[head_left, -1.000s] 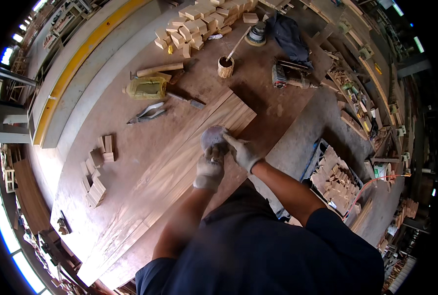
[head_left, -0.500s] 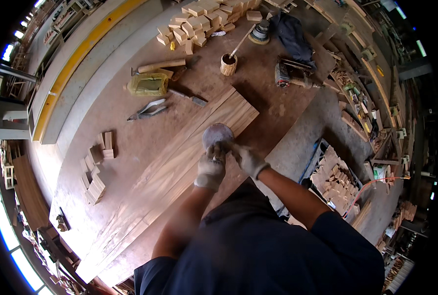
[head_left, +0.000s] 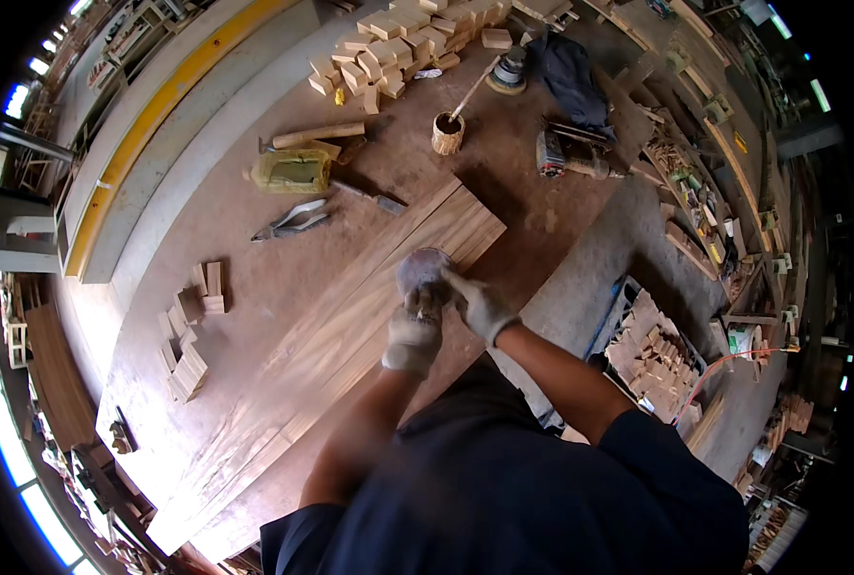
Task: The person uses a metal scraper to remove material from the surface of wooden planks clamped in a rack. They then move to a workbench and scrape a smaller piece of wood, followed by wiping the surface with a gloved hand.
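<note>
Just above the wooden panel (head_left: 350, 316) I hold a round, dull purple-grey sanding disc (head_left: 420, 266). My left hand (head_left: 414, 335), in a pale work glove, is closed with its fingertips at the disc's near edge. My right hand (head_left: 482, 307), also gloved, has its fingers bent against the disc's right edge; its thumb is hard to make out. The panel, made of long brown boards with visible grain, lies diagonally across the brown worktable (head_left: 504, 206). The underside of the disc is hidden.
Beyond the panel lie pliers (head_left: 293, 218), a chisel (head_left: 371, 196), a hammer (head_left: 317, 135) and a yellowish transparent container (head_left: 291, 169). Farther back are a pot with a brush (head_left: 447, 132), a sander (head_left: 508, 72) and stacked wood blocks (head_left: 389, 48). A crate of offcuts (head_left: 652, 350) stands right.
My right hand's fingers have come up onto the disc's right edge. The disc has shifted slightly, and my left hand stays closed at its near edge.
</note>
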`<state>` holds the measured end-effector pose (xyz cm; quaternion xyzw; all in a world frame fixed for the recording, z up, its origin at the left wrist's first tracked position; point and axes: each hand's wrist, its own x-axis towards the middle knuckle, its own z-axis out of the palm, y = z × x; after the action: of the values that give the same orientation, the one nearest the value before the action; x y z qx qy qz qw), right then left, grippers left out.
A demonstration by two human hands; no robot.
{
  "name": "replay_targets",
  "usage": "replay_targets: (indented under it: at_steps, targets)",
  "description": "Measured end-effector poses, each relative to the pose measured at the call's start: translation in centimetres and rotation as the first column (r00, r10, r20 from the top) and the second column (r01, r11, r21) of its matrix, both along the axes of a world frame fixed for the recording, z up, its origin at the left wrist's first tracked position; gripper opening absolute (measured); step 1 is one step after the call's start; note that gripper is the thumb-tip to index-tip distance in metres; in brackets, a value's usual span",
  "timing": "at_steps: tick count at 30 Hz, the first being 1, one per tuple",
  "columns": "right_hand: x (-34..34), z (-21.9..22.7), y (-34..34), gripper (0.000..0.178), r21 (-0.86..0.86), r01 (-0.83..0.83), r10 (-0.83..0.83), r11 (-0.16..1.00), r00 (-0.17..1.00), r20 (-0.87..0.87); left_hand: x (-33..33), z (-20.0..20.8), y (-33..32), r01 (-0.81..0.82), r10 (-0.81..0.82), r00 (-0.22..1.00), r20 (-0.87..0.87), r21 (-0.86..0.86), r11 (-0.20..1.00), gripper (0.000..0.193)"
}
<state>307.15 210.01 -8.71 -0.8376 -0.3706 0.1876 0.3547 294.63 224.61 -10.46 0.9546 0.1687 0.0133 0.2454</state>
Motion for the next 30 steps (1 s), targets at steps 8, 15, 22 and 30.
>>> replay_targets:
  at_steps: [8, 15, 22, 30]
  targets:
    - [1.4, -2.3, 0.4, 0.055, 0.018, 0.041, -0.040, 0.999, 0.999, -0.005, 0.2, 2.6, 0.1, 0.006, -0.005, 1.000, 0.022, -0.018, 1.000, 0.034]
    - [0.7, -1.6, -0.8, 0.058, 0.040, 0.002, 0.000, 0.999, 0.999, -0.037, -0.3, -0.9, 0.2, 0.062, -0.073, 0.991, 0.110, 0.099, 0.993, 0.034]
    - [-1.2, -2.8, -2.8, 0.058, 0.079, -0.040, 0.032, 0.996, 0.995, 0.099, 0.2, 2.7, -0.2, 0.065, -0.073, 0.989, 0.129, 0.066, 0.996, 0.036]
    - [0.2, -1.6, -1.1, 0.053, 0.003, 0.016, -0.016, 1.000, 0.996, 0.090, 0.5, 3.0, -0.1, -0.033, 0.033, 0.999, -0.001, -0.058, 0.998, 0.036]
